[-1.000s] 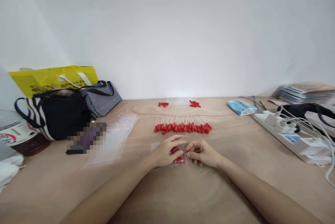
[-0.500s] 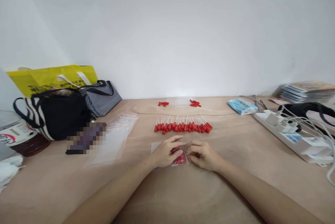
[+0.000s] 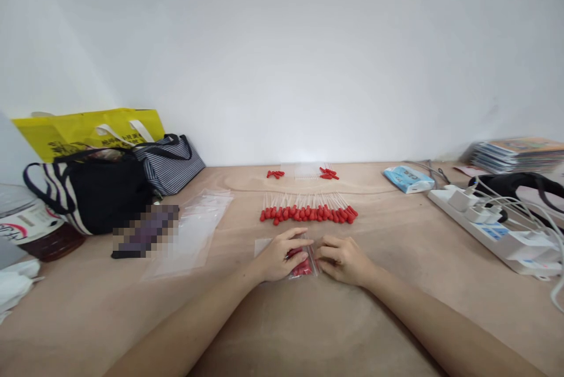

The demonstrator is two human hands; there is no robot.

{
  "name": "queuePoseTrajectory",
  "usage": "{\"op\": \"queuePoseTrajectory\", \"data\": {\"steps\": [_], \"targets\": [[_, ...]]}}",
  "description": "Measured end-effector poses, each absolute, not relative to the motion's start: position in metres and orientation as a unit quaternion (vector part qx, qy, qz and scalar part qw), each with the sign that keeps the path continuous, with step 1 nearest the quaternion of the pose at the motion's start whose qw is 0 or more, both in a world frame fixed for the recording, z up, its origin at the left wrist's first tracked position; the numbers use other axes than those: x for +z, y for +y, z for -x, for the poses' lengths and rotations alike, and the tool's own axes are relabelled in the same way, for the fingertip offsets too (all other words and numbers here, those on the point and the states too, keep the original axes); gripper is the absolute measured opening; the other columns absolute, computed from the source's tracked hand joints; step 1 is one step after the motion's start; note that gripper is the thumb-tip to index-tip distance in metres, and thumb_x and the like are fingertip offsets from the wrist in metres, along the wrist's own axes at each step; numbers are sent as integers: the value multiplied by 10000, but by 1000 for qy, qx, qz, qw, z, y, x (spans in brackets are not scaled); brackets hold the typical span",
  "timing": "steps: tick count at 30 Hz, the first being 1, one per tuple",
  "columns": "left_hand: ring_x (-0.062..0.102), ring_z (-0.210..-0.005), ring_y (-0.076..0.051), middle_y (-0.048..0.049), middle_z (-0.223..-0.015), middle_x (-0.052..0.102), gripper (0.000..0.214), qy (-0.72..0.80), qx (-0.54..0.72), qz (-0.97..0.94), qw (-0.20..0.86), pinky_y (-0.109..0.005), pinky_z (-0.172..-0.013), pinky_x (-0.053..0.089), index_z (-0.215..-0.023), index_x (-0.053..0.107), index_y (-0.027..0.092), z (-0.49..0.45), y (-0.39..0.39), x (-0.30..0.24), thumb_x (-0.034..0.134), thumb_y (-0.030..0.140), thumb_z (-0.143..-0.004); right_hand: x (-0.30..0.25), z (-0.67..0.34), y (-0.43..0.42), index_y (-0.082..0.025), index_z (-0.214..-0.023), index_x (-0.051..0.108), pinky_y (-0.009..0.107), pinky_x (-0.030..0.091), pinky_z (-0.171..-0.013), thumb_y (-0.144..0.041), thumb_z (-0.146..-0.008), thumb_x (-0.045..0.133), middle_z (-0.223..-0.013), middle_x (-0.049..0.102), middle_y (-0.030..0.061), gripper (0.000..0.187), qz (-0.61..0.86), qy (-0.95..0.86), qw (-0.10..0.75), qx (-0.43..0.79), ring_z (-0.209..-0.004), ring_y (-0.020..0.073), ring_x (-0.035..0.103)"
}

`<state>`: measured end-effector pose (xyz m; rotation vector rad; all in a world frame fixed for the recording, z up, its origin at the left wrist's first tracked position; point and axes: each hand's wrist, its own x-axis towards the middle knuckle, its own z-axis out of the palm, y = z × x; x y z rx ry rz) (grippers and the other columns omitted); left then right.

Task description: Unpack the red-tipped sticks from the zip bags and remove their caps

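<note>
Centrally, left hand [image 3: 282, 256] spread over bag [image 3: 303, 270], right hand [image 3: 346, 261] at edge, its grip unclear.

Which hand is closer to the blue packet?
Right. The right hand sits left of and nearer the camera than the blue packet; the left hand, on the plastic bag, is farther left.

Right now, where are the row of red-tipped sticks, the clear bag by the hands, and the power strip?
Row of red-tipped sticks [image 3: 307, 212]: head view, on a middle red tip.
Clear bag [image 3: 302, 269]: head view, on film over red contents.
Power strip [image 3: 493, 231]: head view, on its blue-marked face.
</note>
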<state>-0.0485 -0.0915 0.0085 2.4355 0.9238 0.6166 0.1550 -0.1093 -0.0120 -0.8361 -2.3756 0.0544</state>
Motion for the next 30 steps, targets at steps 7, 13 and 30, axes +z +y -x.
{"op": "queuePoseTrajectory", "data": {"steps": [7,13,30], "targets": [[470,-1126,-191,-88,-1259,466,303,325,223,-890,230,-343,-957,377,-1103,581,215,49,-90,6,474,240,-821,-15,-154,-107,-204,-788,606,232,348,-552,-207,-788,479,-737,601,23,127,332,-887,319,-38,-652,128,541],[467,-1121,-196,-85,-1258,457,306,327,217,-888,239,-348,-954,375,-1110,572,219,49,-90,8,484,232,-817,-20,-160,-103,-207,-749,603,215,343,-544,-225,-792,500,-720,588,10,113,326,-883,338,-21,-622,103,526],[471,-1110,-190,-100,-1231,467,301,321,217,-894,223,-343,-942,389,-1104,575,200,49,-91,8,489,217,-816,-17,-157,-104,-213,-759,621,219,353,-557,-205,-804,493,-735,612,11,136,297,-887,353,-26,-637,108,533]]}}
